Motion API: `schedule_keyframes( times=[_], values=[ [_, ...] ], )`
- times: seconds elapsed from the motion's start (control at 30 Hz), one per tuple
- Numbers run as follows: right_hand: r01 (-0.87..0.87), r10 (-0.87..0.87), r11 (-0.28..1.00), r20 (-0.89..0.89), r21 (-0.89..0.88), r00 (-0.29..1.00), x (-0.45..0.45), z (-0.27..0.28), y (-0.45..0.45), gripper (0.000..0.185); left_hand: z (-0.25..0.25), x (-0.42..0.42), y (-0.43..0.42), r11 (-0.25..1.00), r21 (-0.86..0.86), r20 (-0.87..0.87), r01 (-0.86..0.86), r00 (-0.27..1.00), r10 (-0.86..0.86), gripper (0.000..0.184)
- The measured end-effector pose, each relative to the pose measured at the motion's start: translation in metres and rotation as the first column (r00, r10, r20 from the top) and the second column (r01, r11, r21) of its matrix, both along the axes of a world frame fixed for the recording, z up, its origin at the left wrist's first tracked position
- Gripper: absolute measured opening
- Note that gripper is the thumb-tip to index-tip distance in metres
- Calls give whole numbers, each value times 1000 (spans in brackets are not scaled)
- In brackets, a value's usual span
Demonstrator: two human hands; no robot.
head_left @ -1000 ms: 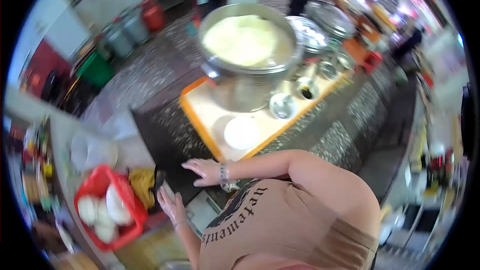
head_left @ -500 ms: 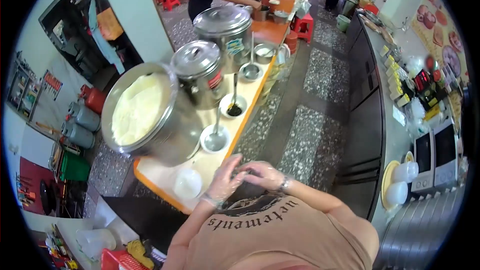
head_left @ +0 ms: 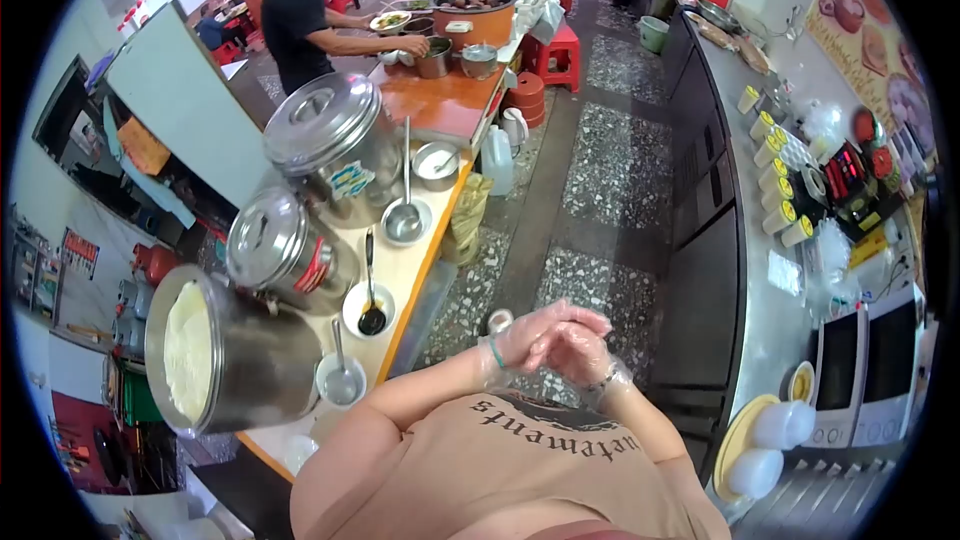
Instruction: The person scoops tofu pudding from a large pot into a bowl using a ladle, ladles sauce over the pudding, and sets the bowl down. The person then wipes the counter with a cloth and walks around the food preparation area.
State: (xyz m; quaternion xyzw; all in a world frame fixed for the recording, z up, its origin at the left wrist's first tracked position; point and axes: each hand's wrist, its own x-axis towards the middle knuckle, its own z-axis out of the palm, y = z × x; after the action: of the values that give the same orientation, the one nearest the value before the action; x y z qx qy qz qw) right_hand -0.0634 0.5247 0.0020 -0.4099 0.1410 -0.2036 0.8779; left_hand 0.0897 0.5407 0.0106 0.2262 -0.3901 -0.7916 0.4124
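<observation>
Both hands wear clear plastic gloves and meet in front of my chest, over the speckled floor. My left hand (head_left: 540, 336) lies across the top of my right hand (head_left: 580, 352), its fingers pressed together over the other's. No object shows between them, though the overlap hides part of the fingers. To their left on the counter (head_left: 407, 335) stand a white bowl with a ladle (head_left: 342, 382), a bowl of dark sauce with a spoon (head_left: 370, 312), and a big steel pot (head_left: 255, 365) holding something pale.
Two lidded steel pots (head_left: 335, 140) (head_left: 282, 250) stand further along the counter. A person in black (head_left: 292, 25) handles a plate and pots behind it. On the right runs a steel counter (head_left: 748, 340) with cups, white containers (head_left: 755, 473) and microwaves (head_left: 865, 370).
The view has swung right, so the counter sits further left. My hands, wide apart at first and then touching by the counter's edge, now overlap over the floor.
</observation>
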Motion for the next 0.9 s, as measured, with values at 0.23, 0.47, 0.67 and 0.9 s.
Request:
schedule_keyframes(
  times=[0.23,0.47,0.67,0.9],
  values=[
    [542,-489,822,273,-173,828,46,59,-229,77,0,13,-221,945,263,-368,-195,885,285,54],
    [788,-748,537,262,-302,610,23,68,-430,88,19,-3,-426,890,-388,533,239,846,5,48],
    [810,-760,548,283,-206,586,-3,52,-599,88,11,-27,-584,883,-395,568,252,823,19,27],
    [732,-683,655,266,-189,680,-42,71,-818,89,33,-68,-784,879,-391,691,273,718,84,26]
  ],
)
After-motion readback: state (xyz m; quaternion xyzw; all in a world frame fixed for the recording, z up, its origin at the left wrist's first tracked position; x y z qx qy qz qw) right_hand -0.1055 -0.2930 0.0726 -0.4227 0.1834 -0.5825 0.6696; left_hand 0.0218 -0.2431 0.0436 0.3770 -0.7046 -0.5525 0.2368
